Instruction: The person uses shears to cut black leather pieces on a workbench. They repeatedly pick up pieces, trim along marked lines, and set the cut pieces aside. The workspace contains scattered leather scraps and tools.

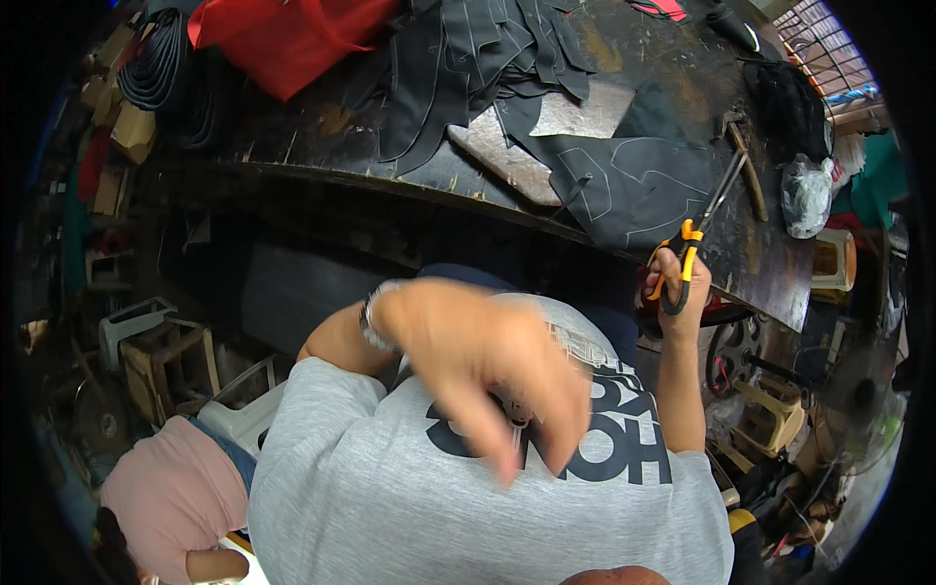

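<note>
My right hand is closed round the orange and black handles of a pair of scissors. Their long metal blades point away over the table's right part, beside a wooden-handled hammer. My left hand, smeared by motion, hangs in front of my grey shirt with its fingers curving down. Whether it holds anything cannot be made out; a small metallic thing shows between the fingers. Left of the scissors, a black sheet with pale drawn outlines hangs slightly over the table's near edge.
Dark cut pieces are heaped on the worn table, near a red bag-like item and a black coil. A clear plastic bag hangs at the right edge. Another person in pink is at lower left, near stools.
</note>
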### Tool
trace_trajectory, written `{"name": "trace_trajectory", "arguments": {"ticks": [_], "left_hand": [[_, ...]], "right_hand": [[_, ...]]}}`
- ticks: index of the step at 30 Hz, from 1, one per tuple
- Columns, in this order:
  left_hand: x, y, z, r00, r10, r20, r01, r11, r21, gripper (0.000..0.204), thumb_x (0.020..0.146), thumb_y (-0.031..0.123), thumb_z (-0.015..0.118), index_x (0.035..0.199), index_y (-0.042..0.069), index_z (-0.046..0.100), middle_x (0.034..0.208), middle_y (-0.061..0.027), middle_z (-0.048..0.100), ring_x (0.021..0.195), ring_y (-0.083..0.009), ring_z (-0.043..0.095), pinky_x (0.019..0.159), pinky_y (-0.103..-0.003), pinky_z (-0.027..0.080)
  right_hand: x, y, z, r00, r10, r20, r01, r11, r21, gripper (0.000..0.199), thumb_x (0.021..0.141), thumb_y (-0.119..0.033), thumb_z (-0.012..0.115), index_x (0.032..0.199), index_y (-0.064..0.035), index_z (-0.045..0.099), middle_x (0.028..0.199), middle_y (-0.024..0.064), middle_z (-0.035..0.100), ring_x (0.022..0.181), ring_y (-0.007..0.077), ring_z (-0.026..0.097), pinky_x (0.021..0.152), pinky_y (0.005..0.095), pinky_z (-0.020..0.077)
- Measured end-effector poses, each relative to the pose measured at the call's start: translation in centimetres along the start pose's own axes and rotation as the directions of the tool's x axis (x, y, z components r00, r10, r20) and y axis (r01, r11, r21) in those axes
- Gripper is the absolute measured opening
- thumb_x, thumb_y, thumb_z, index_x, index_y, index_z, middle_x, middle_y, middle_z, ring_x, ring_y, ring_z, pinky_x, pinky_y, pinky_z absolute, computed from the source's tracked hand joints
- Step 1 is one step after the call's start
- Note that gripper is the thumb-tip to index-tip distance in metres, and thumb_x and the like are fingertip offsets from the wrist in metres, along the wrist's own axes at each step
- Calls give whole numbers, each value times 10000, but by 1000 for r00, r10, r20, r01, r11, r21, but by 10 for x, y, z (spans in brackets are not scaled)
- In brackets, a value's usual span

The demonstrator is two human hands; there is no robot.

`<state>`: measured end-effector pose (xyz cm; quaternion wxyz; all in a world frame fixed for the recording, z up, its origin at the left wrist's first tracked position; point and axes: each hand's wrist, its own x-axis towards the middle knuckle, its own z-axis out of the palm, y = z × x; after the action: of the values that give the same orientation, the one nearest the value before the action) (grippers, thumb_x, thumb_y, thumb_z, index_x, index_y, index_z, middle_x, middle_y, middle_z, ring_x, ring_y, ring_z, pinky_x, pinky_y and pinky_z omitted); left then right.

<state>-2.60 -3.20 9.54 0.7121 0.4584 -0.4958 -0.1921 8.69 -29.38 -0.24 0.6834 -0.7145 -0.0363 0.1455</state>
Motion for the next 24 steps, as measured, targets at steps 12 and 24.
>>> {"name": "trace_trajectory", "arguments": {"ticks": [12,24], "left_hand": [[11,16,25,898,142,417,-113,989,-94,547,845,512,691,1045,4,664,1007,-140,610,895,-267,597,722,-362,492],[-108,-25,-91,457,85,-885,876,-218,431,1079,711,511,800,1559,210,206,1626,-172,59,1482,-444,56,1146,-632,157]], "right_hand": [[11,9,-3,999,-45,-14,46,999,13,215,873,-204,756,832,-36,629,653,4,580,512,74,557,444,206,447],[8,5,2,1000,-20,-1,19,994,-106,213,823,-149,799,796,-45,615,593,-26,533,476,46,482,446,200,368]]}}
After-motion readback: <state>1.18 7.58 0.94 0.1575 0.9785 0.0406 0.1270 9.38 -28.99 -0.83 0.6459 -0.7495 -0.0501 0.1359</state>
